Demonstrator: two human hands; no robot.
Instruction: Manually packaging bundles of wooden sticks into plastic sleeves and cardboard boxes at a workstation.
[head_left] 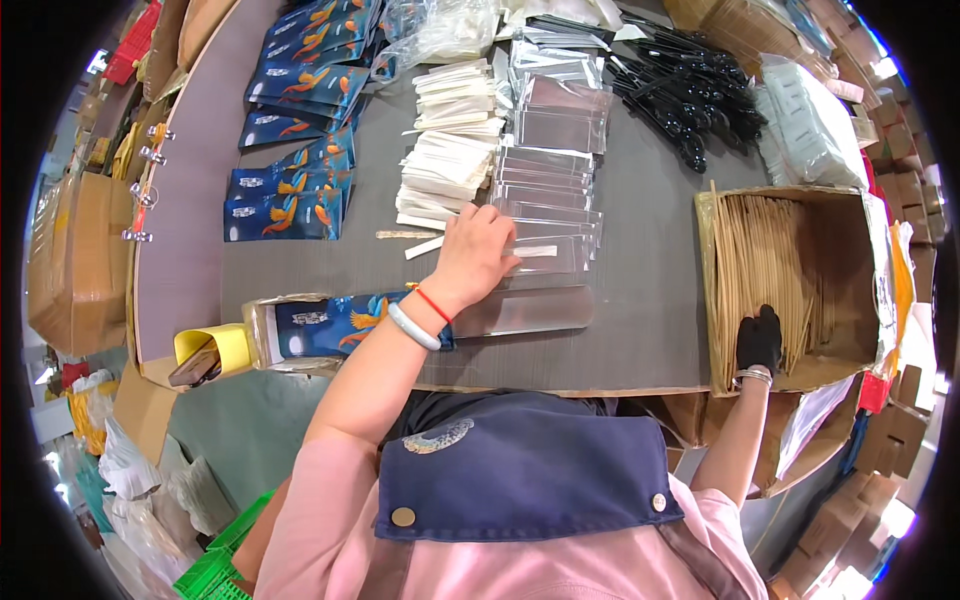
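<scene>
My left hand [475,250] is closed, its fingertips pinching a narrow white paper strip [537,251] above the clear plastic sleeves [550,170]. Beside its wrist, a stack of white paper-wrapped strips [450,170] runs away from me, with one loose strip under the palm side. Below my left forearm lie a blue printed packet [325,325] in an open cardboard holder and a clear sleeve [525,310]. My right hand [760,340], in a black glove, reaches into a cardboard box [845,250]. Its outstretched fingers rest against thin tan sticks [760,260] standing packed there.
Blue printed packets [290,205] are stacked along the left side. Black plastic utensils [685,90] lie in a heap at the far right, beside a plastic-wrapped white bundle [810,120]. A yellow container [232,347] hangs at the table's left front corner.
</scene>
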